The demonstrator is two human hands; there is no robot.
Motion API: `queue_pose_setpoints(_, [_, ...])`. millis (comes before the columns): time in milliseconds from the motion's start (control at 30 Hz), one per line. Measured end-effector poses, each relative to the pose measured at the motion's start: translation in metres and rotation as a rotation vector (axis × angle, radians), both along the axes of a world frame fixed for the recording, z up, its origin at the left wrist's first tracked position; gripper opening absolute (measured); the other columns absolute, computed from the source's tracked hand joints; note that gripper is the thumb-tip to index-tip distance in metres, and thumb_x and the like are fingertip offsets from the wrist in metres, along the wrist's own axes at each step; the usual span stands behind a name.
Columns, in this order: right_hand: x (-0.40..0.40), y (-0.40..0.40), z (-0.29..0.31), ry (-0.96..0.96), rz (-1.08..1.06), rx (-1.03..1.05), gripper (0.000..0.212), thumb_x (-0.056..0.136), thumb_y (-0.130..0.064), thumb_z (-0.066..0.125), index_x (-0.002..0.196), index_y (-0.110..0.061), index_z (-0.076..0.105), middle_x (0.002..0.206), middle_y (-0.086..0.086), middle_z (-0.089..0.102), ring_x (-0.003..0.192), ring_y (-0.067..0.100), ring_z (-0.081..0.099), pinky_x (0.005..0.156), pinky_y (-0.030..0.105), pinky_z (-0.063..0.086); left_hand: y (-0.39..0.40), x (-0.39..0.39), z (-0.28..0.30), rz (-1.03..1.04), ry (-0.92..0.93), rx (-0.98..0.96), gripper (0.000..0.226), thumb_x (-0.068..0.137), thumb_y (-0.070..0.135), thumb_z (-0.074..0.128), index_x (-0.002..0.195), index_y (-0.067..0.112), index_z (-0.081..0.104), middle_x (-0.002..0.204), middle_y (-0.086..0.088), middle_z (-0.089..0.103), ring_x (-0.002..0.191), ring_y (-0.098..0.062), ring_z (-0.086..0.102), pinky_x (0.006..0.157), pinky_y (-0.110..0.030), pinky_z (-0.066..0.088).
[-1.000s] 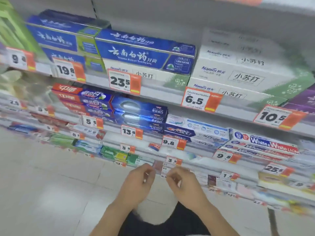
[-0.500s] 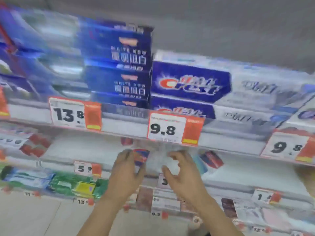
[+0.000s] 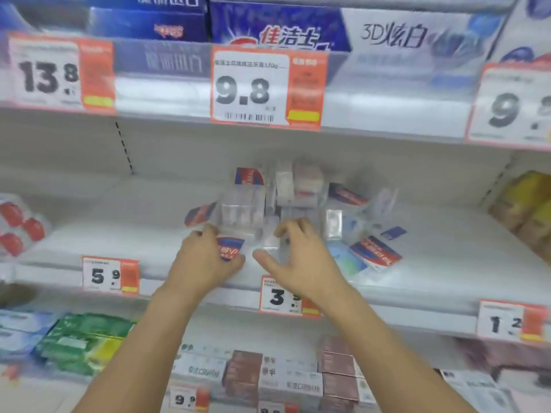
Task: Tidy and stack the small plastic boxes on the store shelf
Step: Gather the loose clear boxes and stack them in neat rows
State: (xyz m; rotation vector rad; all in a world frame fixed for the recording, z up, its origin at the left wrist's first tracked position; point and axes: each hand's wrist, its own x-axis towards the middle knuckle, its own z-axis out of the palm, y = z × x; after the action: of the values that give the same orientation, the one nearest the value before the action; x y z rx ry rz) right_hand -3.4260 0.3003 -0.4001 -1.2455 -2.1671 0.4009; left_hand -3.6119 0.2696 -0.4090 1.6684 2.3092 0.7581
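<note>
The white shelf [image 3: 143, 234] lies bare to the left of the boxes and bare again to their right, out to yellow packets [image 3: 527, 210] at the far right edge. The shelf above hangs low over it, its front lip carrying a 9.8 price tag [image 3: 265, 87].

The small plastic boxes [image 3: 286, 201] sit in a loose heap at mid-shelf, clear, with red-and-blue labels, some tilted, some lying flat.

The left hand [image 3: 205, 260] holds a labelled box [image 3: 231, 247] near the front lip, fingers curled round it. The right hand [image 3: 301, 260], just beside it, curls over a clear box [image 3: 269, 242]; whether it grips cannot be told.
</note>
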Motion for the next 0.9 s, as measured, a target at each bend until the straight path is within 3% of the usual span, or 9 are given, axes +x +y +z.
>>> queue_pose_setpoints(100, [-0.01, 0.006, 0.007, 0.005, -0.048, 0.007, 0.054, 0.075, -0.063, 0.067, 0.104, -0.02, 0.05, 0.103, -0.002, 0.056, 0.089, 0.018, 0.057, 0.075, 0.035, 0.05, 0.003, -0.003, 0.014, -0.032, 0.027, -0.073, 0.071, 0.061, 0.051, 0.078, 0.114, 0.013, 0.053, 0.113, -0.004, 0.064, 0.1, -0.025, 0.062, 0.075, -0.03, 0.048])
queue_pose_setpoints(233, [-0.006, 0.008, -0.001, 0.083, -0.105, -0.031, 0.041, 0.078, -0.043, 0.067, 0.108, -0.019, 0.053, 0.098, -0.002, 0.065, 0.089, 0.02, 0.062, 0.073, 0.031, 0.05, 0.003, -0.006, 0.027, -0.081, 0.039, -0.092, 0.077, 0.058, 0.039, 0.084, 0.124, 0.016, 0.052, 0.132, 0.004, 0.054, 0.103, -0.021, 0.06, 0.076, -0.024, 0.042])
queue_pose_setpoints(300, [0.002, 0.008, -0.005, 0.115, -0.125, -0.007, 0.034, 0.08, -0.037, 0.063, 0.109, -0.021, 0.055, 0.1, -0.005, 0.067, 0.09, 0.018, 0.063, 0.075, 0.03, 0.05, 0.003, -0.012, 0.036, -0.064, 0.023, -0.08, 0.074, 0.061, 0.031, 0.084, 0.126, 0.017, 0.052, 0.122, 0.004, 0.057, 0.094, -0.018, 0.059, 0.073, -0.023, 0.041])
queue_pose_setpoints(400, [0.016, 0.005, -0.001, 0.218, -0.122, -0.013, 0.022, 0.086, -0.033, 0.06, 0.107, -0.026, 0.056, 0.104, -0.014, 0.066, 0.089, 0.009, 0.061, 0.077, 0.024, 0.046, 0.004, -0.021, 0.05, 0.034, -0.042, 0.029, 0.06, 0.067, 0.021, 0.08, 0.121, 0.016, 0.054, 0.095, 0.002, 0.068, 0.079, -0.018, 0.062, 0.057, -0.022, 0.043])
queue_pose_setpoints(500, [0.023, 0.002, 0.004, 0.305, -0.088, 0.026, 0.009, 0.092, -0.032, 0.058, 0.1, -0.029, 0.058, 0.098, -0.017, 0.065, 0.083, 0.002, 0.057, 0.076, 0.023, 0.045, 0.005, -0.019, 0.051, 0.003, 0.01, -0.122, 0.066, 0.07, 0.04, 0.081, 0.124, 0.014, 0.055, 0.107, -0.002, 0.067, 0.093, -0.021, 0.062, 0.068, -0.024, 0.041])
queue_pose_setpoints(667, [0.024, -0.001, 0.005, 0.426, -0.11, 0.146, 0.018, 0.099, -0.037, 0.048, 0.11, -0.025, 0.056, 0.104, -0.015, 0.062, 0.091, 0.002, 0.056, 0.078, 0.019, 0.044, 0.011, -0.015, 0.044, -0.023, 0.024, -0.309, 0.082, 0.069, 0.051, 0.08, 0.134, 0.013, 0.046, 0.107, -0.003, 0.061, 0.094, -0.021, 0.056, 0.076, -0.023, 0.039])
queue_pose_setpoints(767, [0.027, 0.001, 0.009, 0.556, -0.169, 0.141, 0.014, 0.101, -0.036, 0.043, 0.109, -0.028, 0.052, 0.104, -0.021, 0.058, 0.099, -0.006, 0.054, 0.078, 0.008, 0.038, 0.016, -0.019, 0.046, -0.054, -0.027, -0.368, 0.076, 0.064, 0.052, 0.082, 0.122, 0.011, 0.057, 0.102, -0.001, 0.066, 0.092, -0.019, 0.062, 0.078, -0.026, 0.047])
queue_pose_setpoints(833, [0.031, 0.003, 0.011, 0.616, -0.169, 0.107, 0.015, 0.099, -0.037, 0.047, 0.111, -0.028, 0.051, 0.106, -0.024, 0.058, 0.101, -0.007, 0.055, 0.082, 0.012, 0.041, 0.018, -0.019, 0.048, -0.092, -0.065, -0.343, 0.052, 0.064, 0.048, 0.084, 0.099, 0.013, 0.068, 0.088, 0.003, 0.068, 0.079, -0.015, 0.064, 0.067, -0.025, 0.048])
queue_pose_setpoints(900, [0.032, 0.003, 0.011, 0.592, -0.12, 0.086, 0.024, 0.093, -0.042, 0.058, 0.112, -0.03, 0.051, 0.107, -0.025, 0.059, 0.102, -0.004, 0.056, 0.084, 0.015, 0.043, 0.018, -0.018, 0.052, -0.101, -0.123, -0.262, 0.037, 0.063, 0.036, 0.088, 0.087, 0.016, 0.068, 0.083, 0.006, 0.067, 0.076, -0.017, 0.065, 0.063, -0.025, 0.048])
